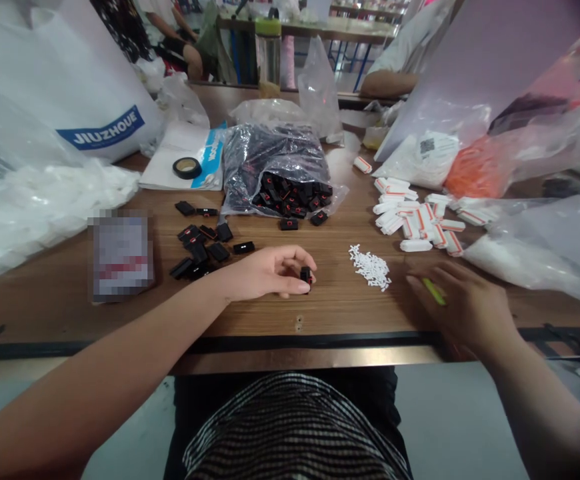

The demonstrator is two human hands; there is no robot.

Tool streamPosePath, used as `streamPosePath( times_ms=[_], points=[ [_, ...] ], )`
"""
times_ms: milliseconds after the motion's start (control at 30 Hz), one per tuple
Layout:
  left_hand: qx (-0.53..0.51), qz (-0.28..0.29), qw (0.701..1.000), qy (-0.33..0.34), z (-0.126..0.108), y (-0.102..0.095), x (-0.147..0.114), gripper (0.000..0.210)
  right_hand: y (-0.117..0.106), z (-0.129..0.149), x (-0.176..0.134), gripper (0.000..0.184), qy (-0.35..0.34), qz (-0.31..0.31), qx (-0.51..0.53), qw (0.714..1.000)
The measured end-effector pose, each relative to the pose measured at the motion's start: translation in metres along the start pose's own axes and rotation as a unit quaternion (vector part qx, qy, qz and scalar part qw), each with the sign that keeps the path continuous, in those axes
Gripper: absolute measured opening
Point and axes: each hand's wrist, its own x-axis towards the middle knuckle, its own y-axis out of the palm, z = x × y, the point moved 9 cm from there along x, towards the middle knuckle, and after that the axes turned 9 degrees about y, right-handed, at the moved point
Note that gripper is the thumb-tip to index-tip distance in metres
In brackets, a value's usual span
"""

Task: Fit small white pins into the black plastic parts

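Between thumb and fingers, my left hand [283, 272] grips a small black plastic part [305, 275] with a red detail, just above the wooden table. My right hand [465, 307] is curled over the table on the right and slightly blurred. A yellow-green object [434, 291], whose kind I cannot make out, shows in its grasp. Between my hands lies a pile of tiny white pieces [370, 268]. Loose black parts [197, 250] lie left of my left hand, and more fill a clear plastic bag [275, 147] behind it. White parts with orange strips [415, 220] are heaped beyond my right hand.
A roll of black tape [187, 168] rests on papers [165, 153] at the back left. A blurred-out box-like item [121, 257] sits on the left. Plastic bags with white [423, 160] and orange contents [475, 167] stand right. A bottle [269, 57] and other people are farther back.
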Motion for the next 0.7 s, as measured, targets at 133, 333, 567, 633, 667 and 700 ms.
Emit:
streamPosePath(
  times_ms=[133,333,567,633,667,700],
  points=[
    [0.058,-0.023,0.998,0.03,0.002,-0.001,0.002,0.026,0.012,0.015,-0.006,0.038,-0.055,0.044,-0.043,0.997],
    [0.277,-0.054,0.959,0.03,0.001,-0.008,-0.001,0.022,0.018,0.012,-0.006,0.051,-0.066,0.08,-0.089,0.991],
    [0.415,-0.024,0.905,0.093,-0.018,-0.006,-0.002,0.014,0.0,0.015,0.002,0.037,-0.041,0.031,-0.044,0.998],
    [0.436,-0.02,0.894,0.101,-0.018,-0.001,-0.003,0.014,-0.004,0.018,0.004,0.025,-0.038,0.011,-0.017,0.999],
    [0.446,-0.019,0.889,0.102,-0.018,0.002,-0.003,0.014,-0.006,0.02,0.004,0.019,-0.038,0.004,-0.001,0.999],
    [0.456,-0.019,0.884,0.099,-0.017,0.004,-0.004,0.016,-0.006,0.022,0.004,0.014,-0.037,0.002,0.014,0.999]
  ],
)
